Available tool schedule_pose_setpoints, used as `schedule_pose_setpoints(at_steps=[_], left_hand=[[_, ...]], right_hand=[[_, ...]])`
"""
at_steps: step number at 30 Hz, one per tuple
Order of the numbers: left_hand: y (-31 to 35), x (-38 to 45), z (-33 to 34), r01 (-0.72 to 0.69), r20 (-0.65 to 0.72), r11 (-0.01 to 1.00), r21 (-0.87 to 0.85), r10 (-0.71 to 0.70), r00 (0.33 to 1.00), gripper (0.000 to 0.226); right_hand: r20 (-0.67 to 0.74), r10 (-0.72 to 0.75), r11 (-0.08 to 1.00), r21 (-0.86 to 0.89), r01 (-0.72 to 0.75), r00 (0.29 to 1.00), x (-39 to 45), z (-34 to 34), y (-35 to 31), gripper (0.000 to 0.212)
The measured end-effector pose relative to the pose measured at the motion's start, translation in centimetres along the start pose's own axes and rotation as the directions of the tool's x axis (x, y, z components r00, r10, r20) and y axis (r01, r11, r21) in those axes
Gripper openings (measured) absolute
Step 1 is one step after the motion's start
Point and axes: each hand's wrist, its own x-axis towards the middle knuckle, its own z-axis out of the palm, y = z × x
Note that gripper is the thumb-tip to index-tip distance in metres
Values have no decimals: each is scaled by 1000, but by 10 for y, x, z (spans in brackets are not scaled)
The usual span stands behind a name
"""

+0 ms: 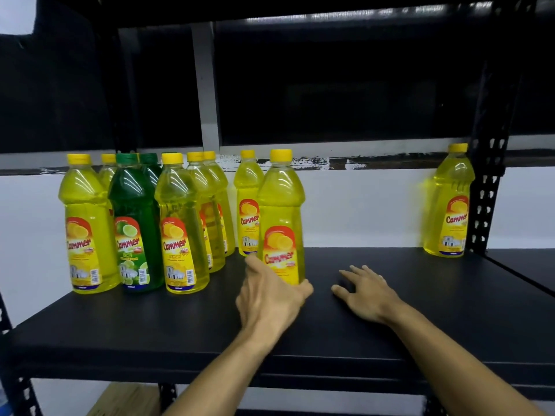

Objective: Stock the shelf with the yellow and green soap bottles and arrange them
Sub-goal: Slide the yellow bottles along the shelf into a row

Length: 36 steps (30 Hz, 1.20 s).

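Note:
A yellow soap bottle (280,211) stands upright near the middle of the black shelf (390,319), and my left hand (270,298) grips its base. My right hand (368,291) lies flat on the shelf just right of that bottle, fingers spread, holding nothing. To the left stands a cluster of several yellow bottles (180,223) with two green bottles (135,217) among them, in rows running back. Another yellow bottle (247,202) stands behind the held one. One lone yellow bottle (450,202) stands at the far right by the upright.
A perforated black shelf upright (488,190) stands at the right. A white wall (360,205) lies behind the shelf, and a dark upper shelf (300,10) hangs overhead. A cardboard box (126,400) sits below the shelf at the lower left.

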Motion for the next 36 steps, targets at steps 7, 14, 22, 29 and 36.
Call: schedule_pose_setpoints(at_steps=[7,14,22,29,36], left_hand=[[-24,56,-3,59,-40,998,27,-58,997,103],[-30,92,8,96,-104,995,-6,-96,990,109],[-32,100,18,101,-151,995,-10,-102,983,97],[-30,106,21,132,-160,991,-4,-131,978,94],[-30,110,24,138,-152,990,1,-136,979,96]], right_hand=[[14,0,997,-81,1,1000,2,4,0,64],[18,1,997,-76,1,1000,0,3,-1,62],[8,3,998,-62,-3,1000,-1,2,-1,61],[-7,-1,998,-63,0,1000,-4,-1,-5,59],[-9,6,998,-61,-7,1000,-6,-3,-7,59]])
